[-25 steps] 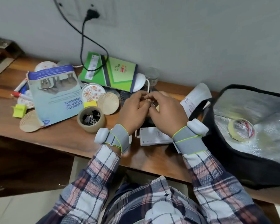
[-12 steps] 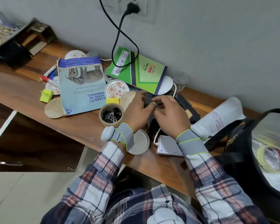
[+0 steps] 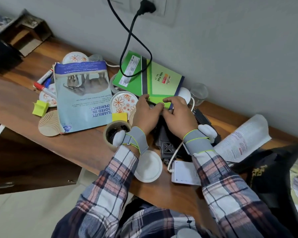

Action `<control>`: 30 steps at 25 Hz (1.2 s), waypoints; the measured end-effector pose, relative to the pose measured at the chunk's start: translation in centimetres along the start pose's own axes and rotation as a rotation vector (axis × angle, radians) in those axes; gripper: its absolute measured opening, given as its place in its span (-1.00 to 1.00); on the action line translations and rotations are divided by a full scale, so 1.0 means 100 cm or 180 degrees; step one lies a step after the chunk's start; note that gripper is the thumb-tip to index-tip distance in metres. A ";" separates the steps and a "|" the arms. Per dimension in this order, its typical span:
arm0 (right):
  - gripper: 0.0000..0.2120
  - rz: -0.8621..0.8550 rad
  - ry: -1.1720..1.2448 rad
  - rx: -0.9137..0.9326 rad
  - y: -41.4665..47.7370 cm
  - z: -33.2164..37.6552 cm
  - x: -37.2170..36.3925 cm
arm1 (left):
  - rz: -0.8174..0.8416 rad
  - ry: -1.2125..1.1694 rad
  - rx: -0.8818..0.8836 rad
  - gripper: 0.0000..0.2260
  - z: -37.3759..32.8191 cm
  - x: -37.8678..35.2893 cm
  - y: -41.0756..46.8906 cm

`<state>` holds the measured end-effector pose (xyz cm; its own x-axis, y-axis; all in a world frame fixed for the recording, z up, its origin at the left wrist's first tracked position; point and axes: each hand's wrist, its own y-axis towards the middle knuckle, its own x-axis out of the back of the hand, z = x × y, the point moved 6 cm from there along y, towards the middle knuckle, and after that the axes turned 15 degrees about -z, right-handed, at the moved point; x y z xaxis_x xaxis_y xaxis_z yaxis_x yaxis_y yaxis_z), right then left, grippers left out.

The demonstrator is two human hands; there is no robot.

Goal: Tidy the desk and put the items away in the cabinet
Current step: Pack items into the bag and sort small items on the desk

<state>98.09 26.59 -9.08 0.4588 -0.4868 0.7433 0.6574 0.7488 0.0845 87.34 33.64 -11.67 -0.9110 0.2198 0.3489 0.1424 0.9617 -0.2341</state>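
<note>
Head view. I read the left hand (image 3: 145,115) and the right hand (image 3: 178,115) side by side at the centre of the frame, each with a grey wrist strap. The fingers of both hands are curled, and their tips meet at the near edge of the green slip pad (image 3: 150,78). Under the palms lies a black device (image 3: 167,145). I cannot tell whether either hand grips the pad, grips the device or holds nothing.

The slip pad lies flat on the wooden desk (image 3: 21,98), just above centre. A loop of the black cable (image 3: 127,40) rests on the pad and runs up to a plug (image 3: 147,7) in the wall socket at the top.

Left of centre:
- a blue brochure (image 3: 83,95), lying upside down to me
- a floral coaster (image 3: 125,102), touching the left hand's knuckle side
- a tape roll (image 3: 116,134) just beside the left wrist, with dark clips inside it
- a yellow note block (image 3: 40,108) and a red-capped marker (image 3: 41,87), toward the left edge

Below centre, a white round lid (image 3: 148,166) sits under the left sleeve. A white adapter box (image 3: 185,172) sits beside the right sleeve.

At the right, an open booklet (image 3: 244,138) lies just above a black bag (image 3: 265,177). A clear glass (image 3: 199,93) stands against the wall
</note>
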 end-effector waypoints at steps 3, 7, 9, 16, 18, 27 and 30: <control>-0.66 0.0213 -0.0244 -0.0067 0.018 -0.006 -0.018 | -0.0120 -0.0252 0.0158 -0.43 0.002 -0.001 0.012; -0.64 0.0302 -0.0628 0.0280 0.023 -0.007 -0.026 | -0.0065 -0.0695 0.0396 -0.46 -0.001 -0.014 0.017; -0.62 0.0216 -0.0521 0.0357 0.022 -0.007 -0.021 | -0.0176 -0.0702 0.0348 -0.63 -0.002 -0.015 0.021; -0.65 -0.0413 -0.0343 0.0515 0.022 -0.002 0.024 | -0.0208 -0.0699 0.0050 -0.76 -0.021 -0.019 0.014; -0.68 -0.0466 -0.0396 0.0474 0.012 -0.004 0.036 | -0.0109 -0.0813 0.0036 -0.77 -0.022 -0.021 -0.003; -0.83 -0.0763 -0.0579 0.0465 -0.034 -0.007 0.078 | 0.0156 -0.0542 -0.0288 -0.86 -0.027 -0.022 -0.067; -0.81 -0.0631 -0.0405 0.0457 -0.046 -0.011 0.083 | 0.0060 -0.0524 -0.0394 -0.86 -0.028 -0.017 -0.086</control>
<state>99.51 18.67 -4.02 0.2449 -0.5765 0.7795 0.6312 0.7051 0.3232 88.70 25.46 -7.73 -0.9573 0.2180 0.1900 0.1972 0.9727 -0.1224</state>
